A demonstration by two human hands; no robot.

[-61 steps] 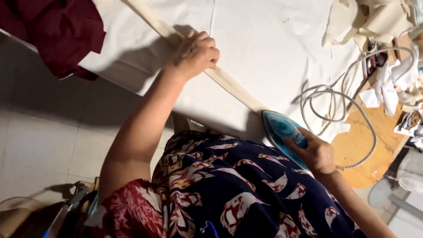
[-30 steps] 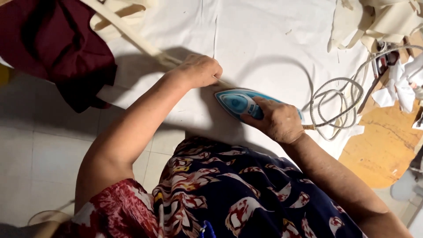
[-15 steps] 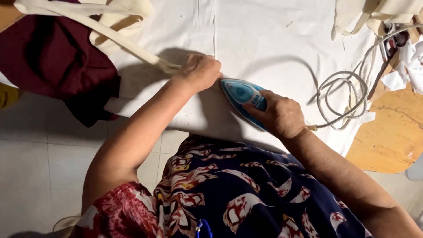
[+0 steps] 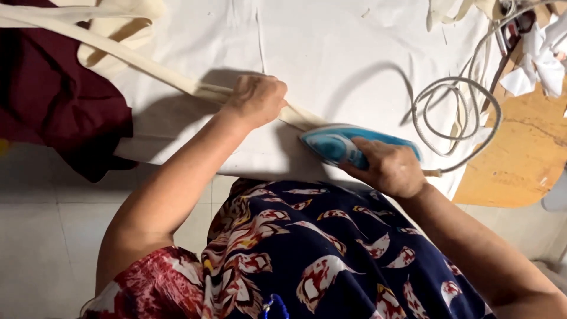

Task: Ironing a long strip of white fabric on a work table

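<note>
On the white-covered ironing surface point(image 4: 331, 53), a long cream fabric strip point(image 4: 136, 59) runs as a diagonal from the upper left down toward the lower right, its long axis passing under both hands; the left hand point(image 4: 257, 97) presses down on it with fingers curled, pinning it flat rather than lifting it; just beside, down the strip to the right, the blue iron point(image 4: 336, 143) sits on the same band, its pointed nose aimed up the strip at the left hand; the right hand point(image 4: 387, 168) is wrapped closed over the iron's handle; a coiled grey cord point(image 4: 458, 112) loops away to the right; a dark maroon cloth point(image 4: 53, 112) hangs off the left edge, well apart.
</note>
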